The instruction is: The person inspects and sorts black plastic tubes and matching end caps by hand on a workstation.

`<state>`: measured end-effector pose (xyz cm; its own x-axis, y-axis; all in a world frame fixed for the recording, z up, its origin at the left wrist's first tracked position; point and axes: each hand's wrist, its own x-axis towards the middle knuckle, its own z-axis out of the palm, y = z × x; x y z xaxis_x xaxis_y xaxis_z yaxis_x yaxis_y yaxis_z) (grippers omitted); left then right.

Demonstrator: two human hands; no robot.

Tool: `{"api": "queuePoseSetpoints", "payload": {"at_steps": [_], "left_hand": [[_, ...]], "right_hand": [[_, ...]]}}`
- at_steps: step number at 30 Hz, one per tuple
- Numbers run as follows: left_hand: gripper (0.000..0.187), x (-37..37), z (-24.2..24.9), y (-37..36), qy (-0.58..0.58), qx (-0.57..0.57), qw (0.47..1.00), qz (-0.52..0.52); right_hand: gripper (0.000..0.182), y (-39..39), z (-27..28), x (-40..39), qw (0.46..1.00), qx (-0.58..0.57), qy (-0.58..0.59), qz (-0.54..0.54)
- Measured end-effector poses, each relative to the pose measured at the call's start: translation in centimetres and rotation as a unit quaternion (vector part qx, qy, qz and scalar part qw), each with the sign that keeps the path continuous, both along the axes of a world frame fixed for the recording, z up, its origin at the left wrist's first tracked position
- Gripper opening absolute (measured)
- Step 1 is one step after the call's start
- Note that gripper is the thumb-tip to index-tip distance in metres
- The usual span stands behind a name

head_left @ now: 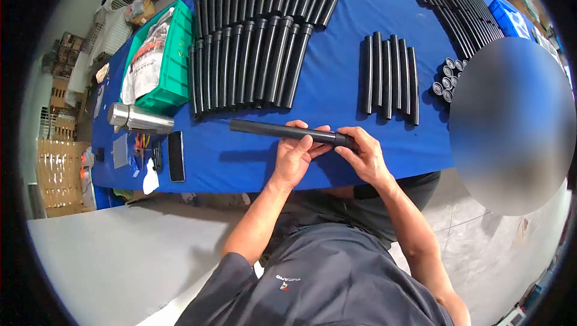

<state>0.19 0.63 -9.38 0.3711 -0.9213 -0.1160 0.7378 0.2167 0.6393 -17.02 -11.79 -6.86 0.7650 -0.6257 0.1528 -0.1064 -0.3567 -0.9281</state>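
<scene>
A black tube [258,129] is held nearly level above the blue cloth near the table's front edge, its free end pointing left. My left hand [296,154] grips it around the middle, thumb on top and fingers behind. At its right end, my right hand [363,154] pinches the dark end piece between thumb and fingers. Beyond the hands, several black tubes [387,76] lie side by side. Two rows of capped black tubes [243,64] lie to the left of them.
On the left are a green crate [175,61] with bags, a steel bottle [141,118], a phone [176,156] and small tools. Thin black rods [451,10], round-ended parts [448,82] and a blue bin [508,19] are at the right. A blurred oval covers part of the right side.
</scene>
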Motion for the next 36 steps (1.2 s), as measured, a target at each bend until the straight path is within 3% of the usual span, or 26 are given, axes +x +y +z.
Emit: {"api": "queuePoseSetpoints", "payload": {"at_steps": [5,20,26,29,32,33,36], "left_hand": [[0.033,-0.1,-0.2,-0.1,-0.005,0.016,1.0,0.013],[0.031,-0.2,-0.7,-0.1,0.035,-0.01,0.998,0.041],[0.033,0.9,0.0,0.4,0.009,0.021,1.0,-0.008],[0.033,1.6,1.7,2.2,0.099,0.009,0.995,0.001],[0.031,1.1,0.0,3.6,0.107,-0.024,0.994,-0.011],[0.027,0.9,-0.3,3.6,0.086,-0.036,0.995,-0.02],[0.026,0.5,-0.5,3.7,0.083,-0.027,0.996,-0.013]], "right_hand": [[0.037,-0.1,-0.2,0.2,1.0,0.008,0.006,0.001],[0.034,0.0,0.9,1.6,0.992,-0.127,-0.015,0.019],[0.037,0.7,0.5,0.4,1.0,-0.014,0.005,0.011],[0.038,1.4,-0.1,-1.4,0.977,0.213,0.007,-0.024],[0.038,2.1,0.1,-2.0,0.979,0.204,-0.01,0.004],[0.039,2.1,0.6,-1.7,0.993,0.12,0.014,0.012],[0.039,2.1,0.6,-1.4,0.978,0.209,0.021,0.018]]}}
